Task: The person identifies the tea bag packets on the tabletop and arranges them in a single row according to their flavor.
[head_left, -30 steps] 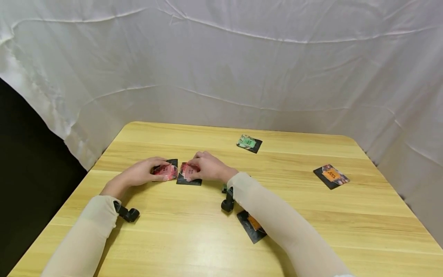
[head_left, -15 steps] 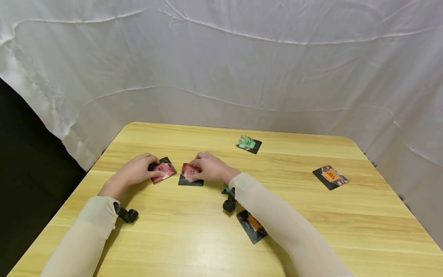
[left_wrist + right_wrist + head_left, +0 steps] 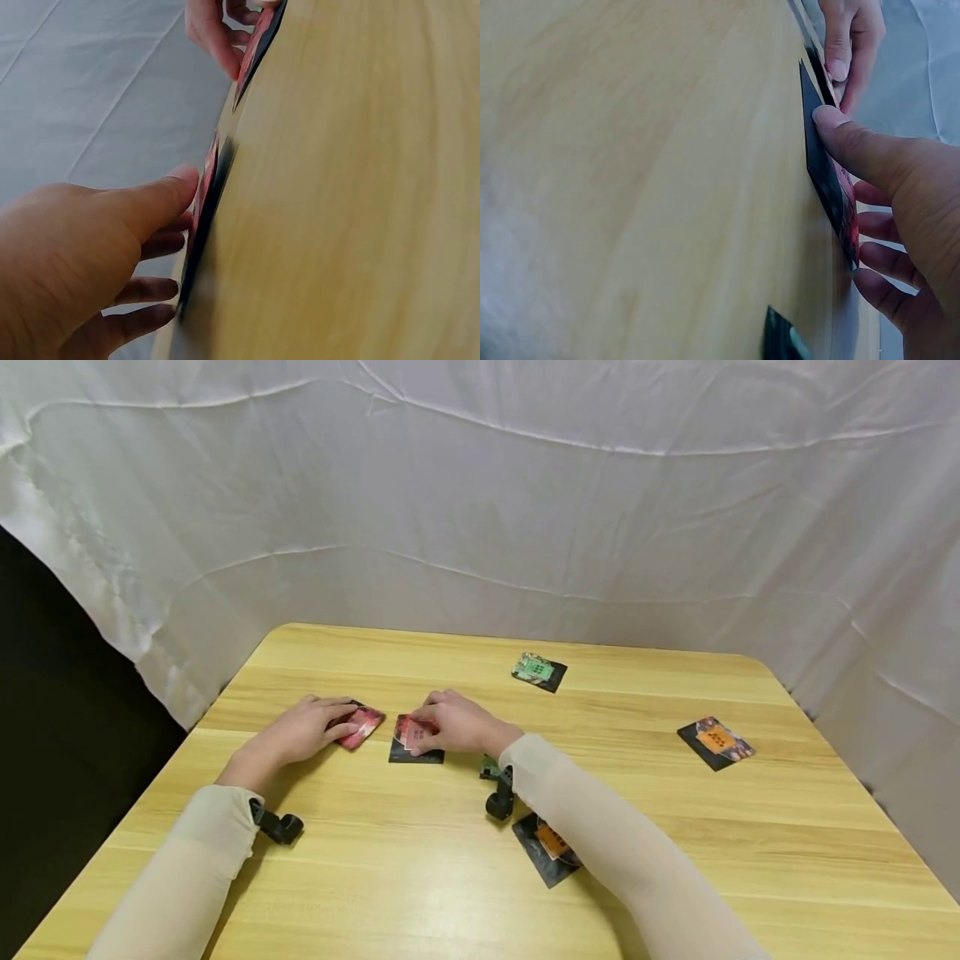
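Observation:
My left hand (image 3: pixel 313 728) lies flat on a red card (image 3: pixel 363 725) on the wooden table (image 3: pixel 465 877), its fingers straight over the card. In the left wrist view the thumb (image 3: pixel 161 199) reaches the red card's edge (image 3: pixel 207 196). My right hand (image 3: pixel 453 723) rests on a black-edged red card (image 3: pixel 411 745), fingertips on top. In the right wrist view its thumb (image 3: pixel 847 139) lies against the edge of that card (image 3: pixel 823 169). The two cards lie a little apart, side by side.
A green card (image 3: pixel 538 670) lies farther back and an orange card (image 3: pixel 715 741) to the right. Another orange card (image 3: pixel 551 847) sits partly under my right forearm. White cloth (image 3: pixel 525 510) hangs behind the table; the table's left edge borders a dark drop.
My left hand has slid and turned its red card leftward, away from the other card. The right hand and its card have hardly moved.

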`<state>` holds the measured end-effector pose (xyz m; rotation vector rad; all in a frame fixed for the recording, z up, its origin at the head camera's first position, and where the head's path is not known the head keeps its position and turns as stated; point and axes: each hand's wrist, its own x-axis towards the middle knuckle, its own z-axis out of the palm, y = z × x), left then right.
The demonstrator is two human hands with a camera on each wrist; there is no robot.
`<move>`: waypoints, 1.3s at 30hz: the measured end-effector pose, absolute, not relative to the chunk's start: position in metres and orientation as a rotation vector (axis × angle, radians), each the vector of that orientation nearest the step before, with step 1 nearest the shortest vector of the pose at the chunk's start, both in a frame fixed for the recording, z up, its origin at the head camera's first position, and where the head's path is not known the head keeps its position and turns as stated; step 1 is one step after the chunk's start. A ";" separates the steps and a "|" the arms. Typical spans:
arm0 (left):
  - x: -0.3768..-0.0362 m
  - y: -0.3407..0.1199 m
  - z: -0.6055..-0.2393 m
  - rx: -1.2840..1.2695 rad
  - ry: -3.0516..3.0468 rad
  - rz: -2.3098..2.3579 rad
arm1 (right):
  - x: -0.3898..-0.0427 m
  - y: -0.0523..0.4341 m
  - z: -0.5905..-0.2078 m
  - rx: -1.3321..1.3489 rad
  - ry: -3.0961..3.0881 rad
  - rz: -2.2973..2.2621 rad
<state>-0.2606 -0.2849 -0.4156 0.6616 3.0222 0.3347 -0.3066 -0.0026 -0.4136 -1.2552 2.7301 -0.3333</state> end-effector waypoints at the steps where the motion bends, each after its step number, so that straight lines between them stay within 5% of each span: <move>1: -0.260 -0.284 -0.414 0.646 3.035 0.318 | -0.307 -0.002 -0.414 -1.258 2.729 -0.331; 29: -0.263 -0.282 -0.415 0.651 2.994 0.444 | -0.298 0.001 -0.410 -1.279 2.691 -0.300; 39: -0.259 -0.289 -0.411 0.845 2.857 0.534 | -0.297 0.000 -0.408 -1.293 2.685 -0.270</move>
